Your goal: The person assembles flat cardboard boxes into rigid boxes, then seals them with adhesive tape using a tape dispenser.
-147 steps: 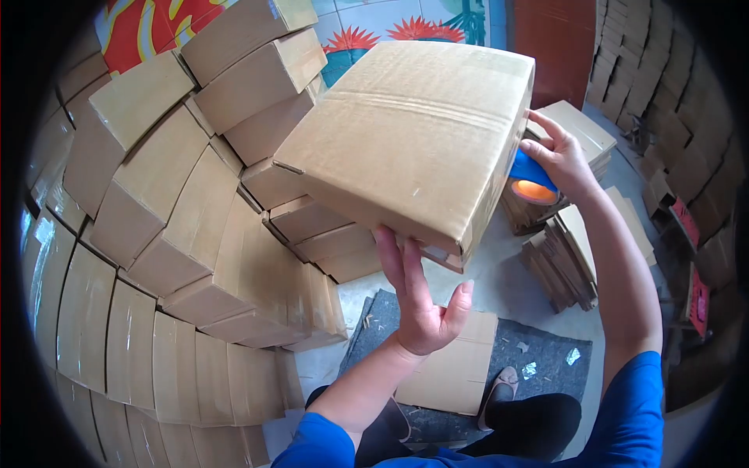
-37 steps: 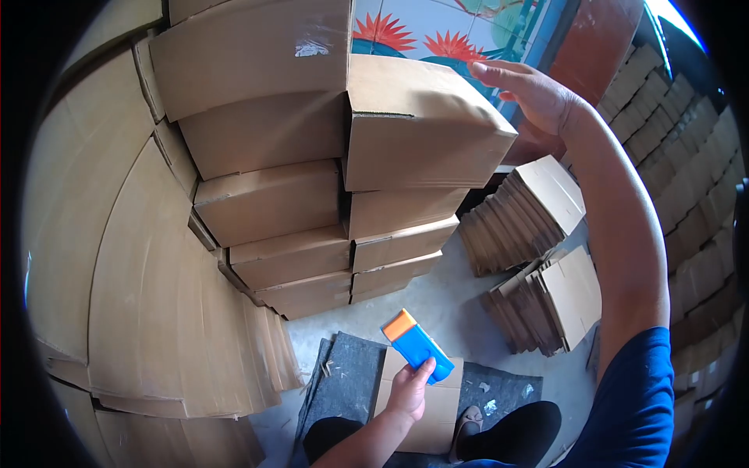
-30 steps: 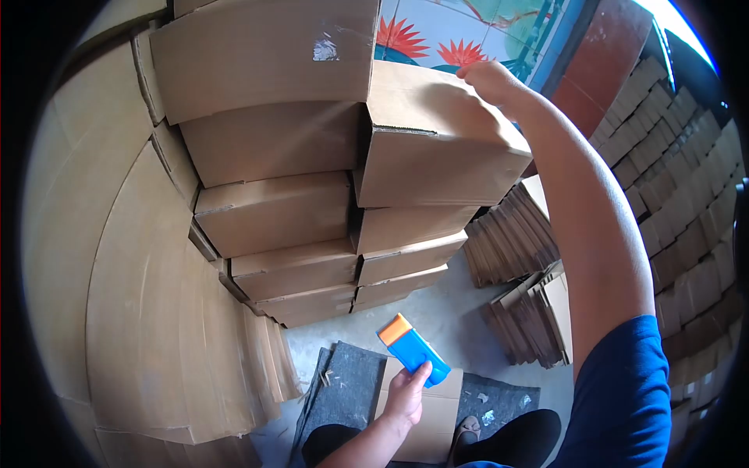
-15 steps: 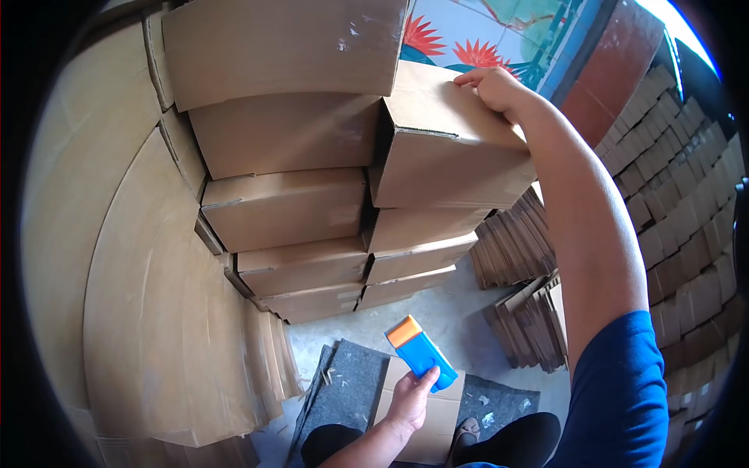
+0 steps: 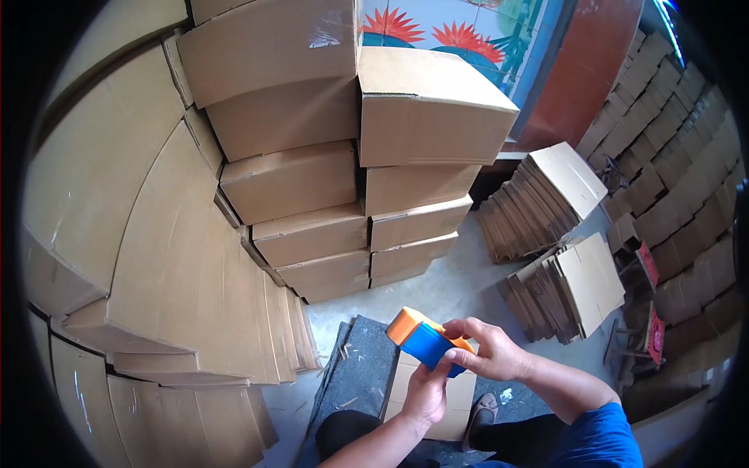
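A blue-and-orange block-shaped object [image 5: 421,344] is held in front of me, over the floor; I cannot make out its exact kind. My left hand [image 5: 426,396] grips it from below, the thumb against its blue side. From the right, my right hand [image 5: 497,356] has its fingers and thumb closed on the object's near end, covering part of it. Beneath both hands lies a flat cardboard piece [image 5: 459,413] on a dark grey mat [image 5: 361,366].
Closed cardboard boxes [image 5: 437,129] are stacked in columns ahead. A wall of larger cartons [image 5: 148,210] rises on the left. Bundles of flattened cardboard [image 5: 591,282] stand on the floor at right, with tall carton stacks [image 5: 686,257] behind. A tiled picture [image 5: 468,35] covers the far wall.
My right hand has come down from the top box of the front stack to the blue-and-orange object. The object has turned in my left hand, and the view has shifted.
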The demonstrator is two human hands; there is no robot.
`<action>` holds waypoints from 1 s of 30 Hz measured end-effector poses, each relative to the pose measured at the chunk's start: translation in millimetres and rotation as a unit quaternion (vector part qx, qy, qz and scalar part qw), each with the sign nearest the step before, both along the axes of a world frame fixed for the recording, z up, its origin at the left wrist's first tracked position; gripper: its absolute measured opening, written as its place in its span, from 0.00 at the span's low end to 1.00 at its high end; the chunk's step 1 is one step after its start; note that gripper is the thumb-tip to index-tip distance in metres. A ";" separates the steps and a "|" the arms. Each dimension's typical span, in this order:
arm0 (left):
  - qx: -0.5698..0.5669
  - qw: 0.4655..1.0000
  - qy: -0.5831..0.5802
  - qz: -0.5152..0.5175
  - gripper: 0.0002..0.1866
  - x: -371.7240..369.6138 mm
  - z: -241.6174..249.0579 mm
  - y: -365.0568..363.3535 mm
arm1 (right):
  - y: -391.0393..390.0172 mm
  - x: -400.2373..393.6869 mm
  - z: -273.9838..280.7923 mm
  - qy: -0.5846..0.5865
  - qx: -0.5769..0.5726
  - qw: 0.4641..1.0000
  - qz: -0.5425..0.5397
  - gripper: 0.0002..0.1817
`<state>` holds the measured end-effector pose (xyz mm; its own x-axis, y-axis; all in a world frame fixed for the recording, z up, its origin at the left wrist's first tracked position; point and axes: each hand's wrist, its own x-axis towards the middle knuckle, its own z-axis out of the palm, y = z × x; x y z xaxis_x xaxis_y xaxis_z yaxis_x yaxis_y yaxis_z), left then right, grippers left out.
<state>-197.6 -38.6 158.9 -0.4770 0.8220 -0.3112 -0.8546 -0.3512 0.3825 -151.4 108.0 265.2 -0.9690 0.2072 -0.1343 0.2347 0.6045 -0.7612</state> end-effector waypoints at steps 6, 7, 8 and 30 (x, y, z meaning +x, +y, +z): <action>-0.022 0.995 -0.008 -0.095 0.19 65.9 -6.0 -26.0 | -35.7 106.4 -26.8 -0.011 0.046 0.997 -0.059 0.27; -0.017 0.994 0.002 -0.110 0.20 74.1 -7.4 -29.6 | -39.3 120.1 -28.3 0.027 0.064 0.996 -0.052 0.25; 0.002 0.990 0.016 -0.137 0.21 80.5 -7.3 -33.5 | -42.7 133.1 -27.4 0.055 0.083 0.994 -0.054 0.23; -0.641 0.505 0.439 -0.376 0.40 25.6 -323.4 -68.7 | -9.0 292.6 -36.7 0.054 -0.073 0.904 -0.418 0.23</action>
